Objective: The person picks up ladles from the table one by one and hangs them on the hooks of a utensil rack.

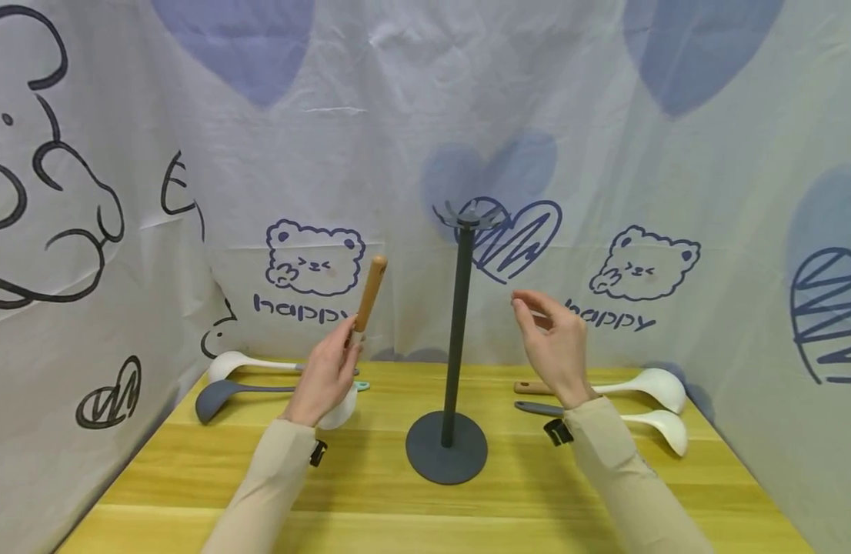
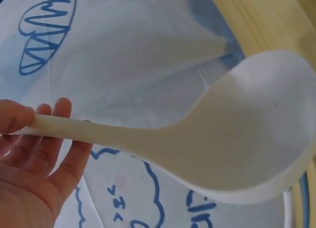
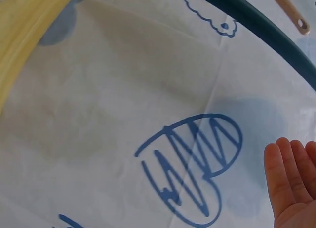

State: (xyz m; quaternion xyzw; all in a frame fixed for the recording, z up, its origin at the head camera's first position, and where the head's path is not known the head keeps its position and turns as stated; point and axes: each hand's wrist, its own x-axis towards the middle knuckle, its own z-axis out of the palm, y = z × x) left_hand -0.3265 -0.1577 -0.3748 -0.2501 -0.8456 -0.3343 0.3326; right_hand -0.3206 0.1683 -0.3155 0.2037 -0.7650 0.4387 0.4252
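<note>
In the head view my left hand (image 1: pixel 327 373) holds a white ladle with a wooden handle (image 1: pixel 372 292), its handle end pointing up. The left wrist view shows the thumb and fingers pinching the white neck, with the wide ladle bowl (image 2: pixel 237 139) beyond them. My right hand (image 1: pixel 553 346) is raised to the right of the dark stand, fingers loosely bent, with nothing in it. In the right wrist view several of its fingers (image 3: pixel 279 176) show straight. Between both hands stands the dark rack (image 1: pixel 455 338), a pole on a round base with hooks around its top.
Left on the wooden table (image 1: pixel 370 515) lie a white ladle (image 1: pixel 228 365) and a dark grey ladle (image 1: pixel 214 398), partly behind my left hand. On the right lie a white ladle with a wooden handle (image 1: pixel 661 388) and one with a grey handle (image 1: pixel 668 428). Printed cloth (image 1: pixel 391 177) encloses the table.
</note>
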